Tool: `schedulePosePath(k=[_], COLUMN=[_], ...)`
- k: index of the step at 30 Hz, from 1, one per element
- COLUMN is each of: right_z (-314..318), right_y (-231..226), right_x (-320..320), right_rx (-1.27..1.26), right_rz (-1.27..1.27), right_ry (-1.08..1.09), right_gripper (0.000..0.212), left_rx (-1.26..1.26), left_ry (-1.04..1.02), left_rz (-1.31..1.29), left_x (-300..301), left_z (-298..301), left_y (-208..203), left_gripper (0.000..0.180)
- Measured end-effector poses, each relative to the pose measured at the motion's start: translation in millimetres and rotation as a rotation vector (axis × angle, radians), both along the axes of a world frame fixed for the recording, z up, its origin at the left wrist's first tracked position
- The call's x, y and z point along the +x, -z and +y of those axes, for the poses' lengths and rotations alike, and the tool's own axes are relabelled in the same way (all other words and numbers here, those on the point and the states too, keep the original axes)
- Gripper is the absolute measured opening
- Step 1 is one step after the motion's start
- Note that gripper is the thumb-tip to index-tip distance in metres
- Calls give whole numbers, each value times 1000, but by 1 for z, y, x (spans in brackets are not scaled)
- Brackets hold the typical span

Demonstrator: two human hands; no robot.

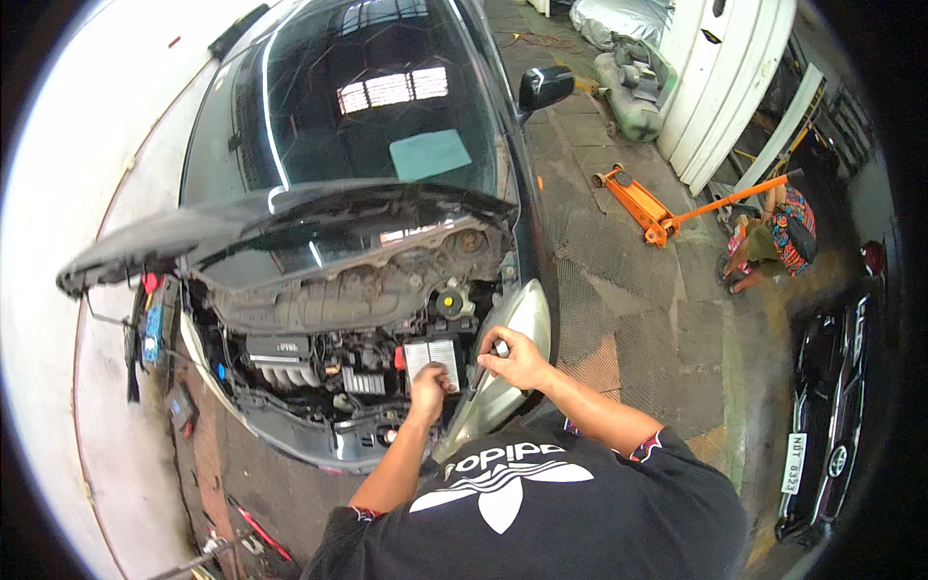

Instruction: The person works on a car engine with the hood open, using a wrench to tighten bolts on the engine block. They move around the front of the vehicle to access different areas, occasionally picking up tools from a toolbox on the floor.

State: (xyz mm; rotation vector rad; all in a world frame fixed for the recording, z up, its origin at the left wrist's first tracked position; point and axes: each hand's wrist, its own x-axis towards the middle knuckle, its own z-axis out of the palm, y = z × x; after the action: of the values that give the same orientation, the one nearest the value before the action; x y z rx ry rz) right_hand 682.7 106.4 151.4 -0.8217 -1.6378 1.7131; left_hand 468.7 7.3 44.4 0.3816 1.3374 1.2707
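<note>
My right hand (522, 362) is closed around a dark, slim hand tool (473, 391) with a shiny rounded end showing at the fingers; its exact kind is unclear. It is above the headlight (525, 324) at the car's front corner. My left hand (431, 389) reaches into the engine bay with curled fingers, by the front edge of a pale, ribbed rectangular block (432, 358), perhaps the battery. Whatever those fingers pinch is too small to make out. Left of it lie a fuse box (364, 384) and the engine cover (277, 348).
The raised bonnet (290, 232) overhangs the engine bay. An orange floor jack (643, 205) stands on the matted floor to the right, beside a crouching person (788, 232). A detached grille (826, 416) leans at far right; a red-handled tool (261, 532) lies at lower left.
</note>
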Motion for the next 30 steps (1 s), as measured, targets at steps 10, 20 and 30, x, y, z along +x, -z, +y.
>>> schedulePosePath(k=[10,20,30], right_z=[-57,-216,-377], right_y=[-21,98,58], right_x=[-40,-55,-289], right_rx=[-429,-643,-975], right_rz=[-184,-648,-348], right_ry=[-345,-689,-1070], right_gripper=[22,50,50], left_rx=[-18,-440,-214], left_ry=[213,82,-80], left_rz=[683,870,915], left_x=[31,8,-155], left_z=[-156,-395,-551], left_y=[-46,-48,-38], left_gripper=[51,61,56])
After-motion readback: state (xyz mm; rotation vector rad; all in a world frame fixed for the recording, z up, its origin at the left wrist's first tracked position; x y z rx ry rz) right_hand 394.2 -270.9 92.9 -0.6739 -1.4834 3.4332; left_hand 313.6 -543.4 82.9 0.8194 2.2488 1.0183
